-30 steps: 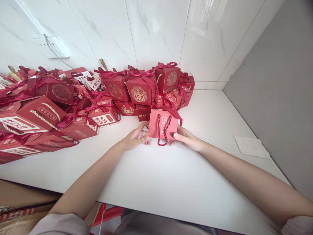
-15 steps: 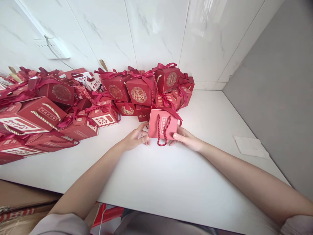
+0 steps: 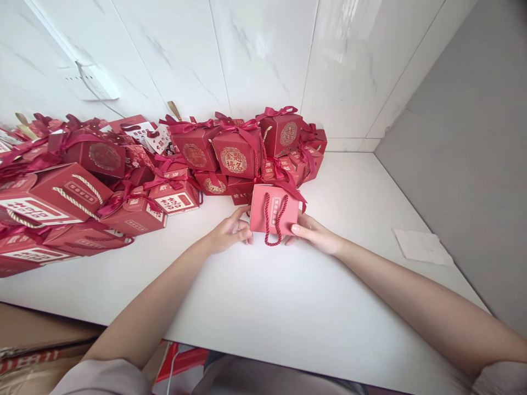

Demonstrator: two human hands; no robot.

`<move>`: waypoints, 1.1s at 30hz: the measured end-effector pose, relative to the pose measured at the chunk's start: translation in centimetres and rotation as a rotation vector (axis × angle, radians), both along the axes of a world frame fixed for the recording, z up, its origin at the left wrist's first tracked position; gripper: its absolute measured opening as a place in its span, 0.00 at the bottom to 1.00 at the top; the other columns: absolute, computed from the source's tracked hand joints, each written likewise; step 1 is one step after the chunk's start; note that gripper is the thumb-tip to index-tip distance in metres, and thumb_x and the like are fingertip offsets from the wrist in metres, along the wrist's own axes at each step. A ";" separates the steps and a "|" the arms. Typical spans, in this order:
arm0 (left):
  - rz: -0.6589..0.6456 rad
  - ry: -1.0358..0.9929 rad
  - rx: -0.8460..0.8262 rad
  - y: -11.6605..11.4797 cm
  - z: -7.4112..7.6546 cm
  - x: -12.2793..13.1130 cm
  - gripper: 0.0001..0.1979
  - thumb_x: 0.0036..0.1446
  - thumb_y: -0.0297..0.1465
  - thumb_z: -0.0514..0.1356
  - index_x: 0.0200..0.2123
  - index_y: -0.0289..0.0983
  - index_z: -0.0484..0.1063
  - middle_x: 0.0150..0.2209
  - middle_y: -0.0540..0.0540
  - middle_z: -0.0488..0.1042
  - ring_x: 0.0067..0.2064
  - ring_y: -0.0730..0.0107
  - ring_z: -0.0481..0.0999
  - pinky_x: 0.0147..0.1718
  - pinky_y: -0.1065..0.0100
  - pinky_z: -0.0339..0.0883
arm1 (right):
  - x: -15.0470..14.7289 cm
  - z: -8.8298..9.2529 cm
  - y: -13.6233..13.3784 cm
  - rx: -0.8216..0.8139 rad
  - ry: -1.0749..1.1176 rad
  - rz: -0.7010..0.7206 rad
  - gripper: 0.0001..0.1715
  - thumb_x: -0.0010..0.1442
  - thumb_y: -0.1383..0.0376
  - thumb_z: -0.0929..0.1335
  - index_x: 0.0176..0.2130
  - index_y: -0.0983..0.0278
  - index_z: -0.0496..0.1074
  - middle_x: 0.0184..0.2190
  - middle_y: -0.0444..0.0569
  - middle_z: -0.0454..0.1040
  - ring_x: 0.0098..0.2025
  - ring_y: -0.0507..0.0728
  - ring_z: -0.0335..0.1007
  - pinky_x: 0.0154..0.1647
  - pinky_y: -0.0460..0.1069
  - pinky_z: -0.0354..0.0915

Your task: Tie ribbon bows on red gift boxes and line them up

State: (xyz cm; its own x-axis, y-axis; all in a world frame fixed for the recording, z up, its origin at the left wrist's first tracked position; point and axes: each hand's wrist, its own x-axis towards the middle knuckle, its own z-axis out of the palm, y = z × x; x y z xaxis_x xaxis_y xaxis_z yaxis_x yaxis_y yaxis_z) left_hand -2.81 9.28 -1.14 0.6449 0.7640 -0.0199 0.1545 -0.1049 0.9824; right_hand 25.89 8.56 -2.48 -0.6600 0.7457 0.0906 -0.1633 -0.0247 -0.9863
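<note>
Between my hands is a small red gift box [image 3: 260, 211] with a twisted red rope handle hanging down its front and a ribbon on top. My left hand [image 3: 230, 230] holds it at its left side, thumb bent near the lower corner. My right hand [image 3: 315, 233] grips the lower right corner, with the thumb on the front face and the other fingers partly hidden behind. Directly behind it, a stack of similar red boxes [image 3: 234, 153] tied with ribbon bows rises toward the wall.
More red gift boxes [image 3: 134, 214] crowd the left side of the white table [image 3: 263, 307]. A white paper sheet [image 3: 423, 247] lies at the right edge. The tiled wall [image 3: 263, 55] bounds the back, with a socket plate [image 3: 93, 82] upper left. Cardboard [image 3: 37, 329] sits below the table's front left.
</note>
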 end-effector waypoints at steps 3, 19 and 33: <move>-0.002 0.001 -0.004 0.0 0.0 0.0 0.41 0.55 0.53 0.62 0.62 0.37 0.52 0.32 0.45 0.77 0.33 0.65 0.77 0.35 0.64 0.69 | 0.0 0.0 0.0 0.003 -0.005 -0.003 0.39 0.63 0.49 0.69 0.65 0.61 0.56 0.60 0.59 0.67 0.47 0.59 0.76 0.44 0.53 0.77; -0.005 0.016 -0.006 0.0 -0.1 0.0 0.41 0.55 0.54 0.61 0.61 0.37 0.51 0.32 0.45 0.76 0.33 0.65 0.77 0.36 0.63 0.70 | 0.0 0.0 0.0 -0.008 -0.008 -0.003 0.41 0.62 0.49 0.69 0.65 0.60 0.53 0.59 0.59 0.67 0.46 0.58 0.76 0.44 0.53 0.77; -0.017 0.014 0.003 0.0 -0.2 -0.2 0.41 0.57 0.53 0.61 0.63 0.37 0.51 0.32 0.44 0.77 0.33 0.64 0.77 0.36 0.62 0.69 | 0.1 -0.1 0.1 -0.006 -0.016 0.009 0.40 0.63 0.49 0.69 0.65 0.60 0.53 0.61 0.59 0.65 0.46 0.58 0.76 0.45 0.54 0.76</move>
